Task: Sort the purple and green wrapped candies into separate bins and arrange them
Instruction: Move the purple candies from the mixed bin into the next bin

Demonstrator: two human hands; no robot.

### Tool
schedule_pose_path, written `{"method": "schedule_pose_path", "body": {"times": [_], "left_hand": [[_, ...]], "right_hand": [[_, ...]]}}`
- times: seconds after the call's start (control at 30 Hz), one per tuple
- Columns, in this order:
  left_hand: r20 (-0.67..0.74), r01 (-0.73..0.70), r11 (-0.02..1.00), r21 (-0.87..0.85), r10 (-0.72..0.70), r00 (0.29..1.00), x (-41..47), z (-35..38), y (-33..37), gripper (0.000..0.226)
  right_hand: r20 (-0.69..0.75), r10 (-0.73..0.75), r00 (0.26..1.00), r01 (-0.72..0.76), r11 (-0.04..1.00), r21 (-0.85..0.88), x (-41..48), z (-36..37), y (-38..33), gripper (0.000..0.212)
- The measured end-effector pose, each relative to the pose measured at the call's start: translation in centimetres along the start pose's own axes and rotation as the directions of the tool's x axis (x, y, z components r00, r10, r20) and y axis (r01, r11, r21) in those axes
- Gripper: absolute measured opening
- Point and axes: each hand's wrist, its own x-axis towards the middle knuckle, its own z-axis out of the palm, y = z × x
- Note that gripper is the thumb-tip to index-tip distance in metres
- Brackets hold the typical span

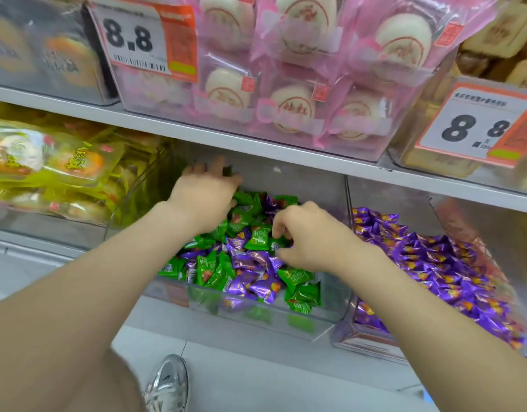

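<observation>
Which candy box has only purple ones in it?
The right-hand bin: it shows only purple candies. The middle bin mixes green and purple.

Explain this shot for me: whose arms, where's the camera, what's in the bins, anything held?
No robot here: a person works bare-handed. The single picture comes from a camera worn on the head, looking forward and down at a shop shelf. The middle clear bin holds mixed green candies and purple candies; the right bin shows only purple ones. The left hand reaches to the back of the middle bin; whether it holds anything is too blurred to tell. The right hand has curled fingers that seem to pinch a candy in the pile. Above sit pink-wrapped buns and a price tag.
</observation>
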Motion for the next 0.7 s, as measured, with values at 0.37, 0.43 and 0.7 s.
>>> {"method": "schedule_pose_path", "body": {"times": [0.37, 0.43, 0.7], "left_hand": [[0.386, -0.210, 0.896, -0.392, 0.367, 0.846, -2.4, 0.7, 3.3, 0.057], [0.469, -0.207, 0.919, -0.334, 0.353, 0.810, -2.7, 1.3, 3.4, 0.071], [0.556, -0.171, 0.929, -0.328, 0.336, 0.760, -2.4, 0.5, 3.4, 0.075]], "right_hand": [[0.038, 0.013, 0.999, -0.006, 0.981, -0.194, -0.1, 1.1, -1.5, 0.025], [0.124, -0.021, 0.992, 0.027, 0.999, -0.046, 0.2, 1.2, -1.6, 0.030], [0.266, -0.097, 0.959, 0.142, 0.978, -0.156, 0.2, 3.1, -1.8, 0.084]]}}
